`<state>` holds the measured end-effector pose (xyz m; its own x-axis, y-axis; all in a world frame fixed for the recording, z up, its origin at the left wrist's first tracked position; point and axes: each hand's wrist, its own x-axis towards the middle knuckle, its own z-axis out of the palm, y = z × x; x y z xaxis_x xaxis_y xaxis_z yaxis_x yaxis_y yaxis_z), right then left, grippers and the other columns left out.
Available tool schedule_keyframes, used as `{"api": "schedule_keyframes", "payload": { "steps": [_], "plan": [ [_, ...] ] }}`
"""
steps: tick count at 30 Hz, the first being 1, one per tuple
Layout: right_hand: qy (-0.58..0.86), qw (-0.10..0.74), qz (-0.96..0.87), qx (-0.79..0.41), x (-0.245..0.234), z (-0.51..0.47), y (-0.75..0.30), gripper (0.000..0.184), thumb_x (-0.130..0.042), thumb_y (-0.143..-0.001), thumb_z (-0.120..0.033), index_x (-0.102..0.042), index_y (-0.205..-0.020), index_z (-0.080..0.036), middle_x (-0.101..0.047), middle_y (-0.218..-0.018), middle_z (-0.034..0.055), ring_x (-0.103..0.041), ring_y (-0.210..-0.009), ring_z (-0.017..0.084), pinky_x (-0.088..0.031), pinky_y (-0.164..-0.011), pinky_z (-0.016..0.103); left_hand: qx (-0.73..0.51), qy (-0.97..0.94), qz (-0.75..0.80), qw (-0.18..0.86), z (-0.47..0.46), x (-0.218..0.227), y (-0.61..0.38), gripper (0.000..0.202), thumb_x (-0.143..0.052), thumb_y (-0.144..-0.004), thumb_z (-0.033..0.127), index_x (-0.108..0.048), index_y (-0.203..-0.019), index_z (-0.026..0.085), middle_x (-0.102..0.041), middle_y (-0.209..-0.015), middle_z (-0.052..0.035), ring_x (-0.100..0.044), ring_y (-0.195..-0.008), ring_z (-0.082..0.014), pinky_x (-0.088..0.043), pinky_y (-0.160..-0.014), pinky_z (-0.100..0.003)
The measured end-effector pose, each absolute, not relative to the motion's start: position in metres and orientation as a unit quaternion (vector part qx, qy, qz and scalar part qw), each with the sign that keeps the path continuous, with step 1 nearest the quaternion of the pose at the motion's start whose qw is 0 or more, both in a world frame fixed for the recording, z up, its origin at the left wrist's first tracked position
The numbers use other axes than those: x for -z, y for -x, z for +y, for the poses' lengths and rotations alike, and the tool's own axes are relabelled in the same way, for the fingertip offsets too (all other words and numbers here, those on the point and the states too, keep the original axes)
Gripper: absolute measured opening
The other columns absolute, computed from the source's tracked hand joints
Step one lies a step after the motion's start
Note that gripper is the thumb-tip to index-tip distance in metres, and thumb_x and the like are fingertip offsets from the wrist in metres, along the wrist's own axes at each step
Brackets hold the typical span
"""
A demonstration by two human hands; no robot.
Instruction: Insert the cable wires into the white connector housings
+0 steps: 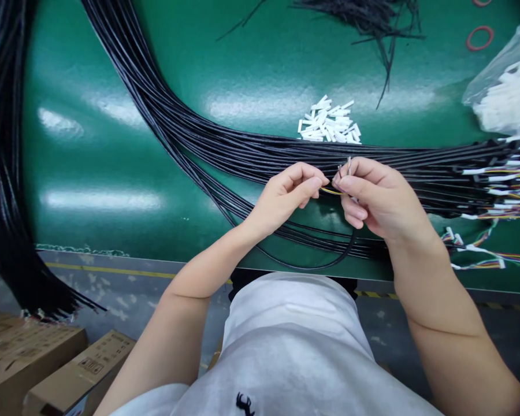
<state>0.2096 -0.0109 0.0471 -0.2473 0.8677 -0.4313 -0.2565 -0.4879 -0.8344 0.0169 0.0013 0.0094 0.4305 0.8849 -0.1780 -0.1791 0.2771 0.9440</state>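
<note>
My left hand [291, 193] and my right hand [375, 196] meet over a green table [112, 144], just in front of a thick bundle of black cables [225, 150]. Both hands are closed in a pinch on the thin coloured wires [329, 190] at the end of one black cable [312, 267], which loops down toward the table's front edge. Fine wire tips stick up above my right fingers. A small pile of white plastic connectors [329, 124] lies just beyond the bundle.
The bundle's right end shows finished white plugs with coloured wires [502, 185]. A clear bag of white connectors [509, 98] sits at the right, red rubber rings [479, 37] and thin black strands [372, 23] at the back. Cardboard boxes [47, 370] stand on the floor lower left.
</note>
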Motion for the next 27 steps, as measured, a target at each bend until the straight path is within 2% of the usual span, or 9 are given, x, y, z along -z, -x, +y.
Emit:
{"api": "schedule_keyframes", "payload": {
  "steps": [7,12,15,18,21,27],
  "plan": [
    [0.486,0.337,-0.388,-0.707,-0.042,-0.013,-0.213,0.042,-0.096,-0.078,-0.047,-0.062,-0.076,-0.022,-0.044,-0.047,-0.0107,-0.04,-0.033,0.006,-0.038,-0.032,0.022,-0.377,-0.523,0.377,0.664,0.001,-0.016,-0.018,0.045,-0.079,-0.087,0.064,-0.072,-0.089,0.019,-0.069,-0.084,0.0017,-0.055,-0.071,-0.0064,-0.047,-0.07,-0.023],
    [0.492,0.327,-0.405,-0.698,-0.042,-0.015,-0.214,0.038,-0.095,-0.08,-0.044,-0.063,-0.076,-0.022,-0.046,-0.045,-0.0102,-0.042,-0.034,0.007,-0.038,-0.033,0.022,-0.384,-0.548,0.394,0.63,0.0,-0.016,-0.019,0.043,-0.082,-0.086,0.061,-0.071,-0.086,0.019,-0.067,-0.08,0.0022,-0.054,-0.071,-0.0071,-0.043,-0.067,-0.024],
    [0.485,0.343,-0.382,-0.708,-0.043,-0.014,-0.212,0.037,-0.095,-0.079,-0.039,-0.063,-0.076,-0.022,-0.046,-0.05,-0.0108,-0.041,-0.035,0.006,-0.038,-0.032,0.021,-0.388,-0.544,0.384,0.637,0.001,-0.016,-0.018,0.045,-0.081,-0.086,0.062,-0.07,-0.085,0.019,-0.066,-0.079,0.0025,-0.052,-0.069,-0.0071,-0.043,-0.067,-0.024],
    [0.476,0.392,-0.328,-0.715,-0.045,-0.012,-0.209,0.037,-0.095,-0.076,-0.034,-0.06,-0.074,-0.021,-0.052,-0.065,-0.0096,-0.041,-0.037,0.003,-0.035,-0.031,0.02,-0.394,-0.51,0.373,0.668,0.001,-0.013,-0.02,0.046,-0.079,-0.088,0.063,-0.067,-0.085,0.019,-0.062,-0.074,0.0036,-0.049,-0.063,-0.0057,-0.042,-0.063,-0.023],
    [0.463,0.43,-0.308,-0.711,-0.044,-0.01,-0.208,0.031,-0.089,-0.079,-0.032,-0.06,-0.076,-0.022,-0.054,-0.074,-0.0087,-0.044,-0.038,0.003,-0.035,-0.032,0.02,-0.402,-0.451,0.371,0.706,0.0,-0.008,-0.024,0.045,-0.081,-0.088,0.061,-0.064,-0.086,0.019,-0.056,-0.07,0.0056,-0.042,-0.057,-0.0037,-0.038,-0.056,-0.021],
    [0.465,0.445,-0.314,-0.698,-0.042,-0.01,-0.208,0.027,-0.079,-0.087,-0.04,-0.059,-0.081,-0.023,-0.053,-0.081,-0.0061,-0.045,-0.041,0.004,-0.037,-0.033,0.022,-0.408,-0.374,0.38,0.741,-0.004,-0.008,-0.03,0.043,-0.081,-0.089,0.055,-0.058,-0.085,0.02,-0.05,-0.071,0.0068,-0.039,-0.059,-0.0026,-0.035,-0.053,-0.015]
  ]
}}
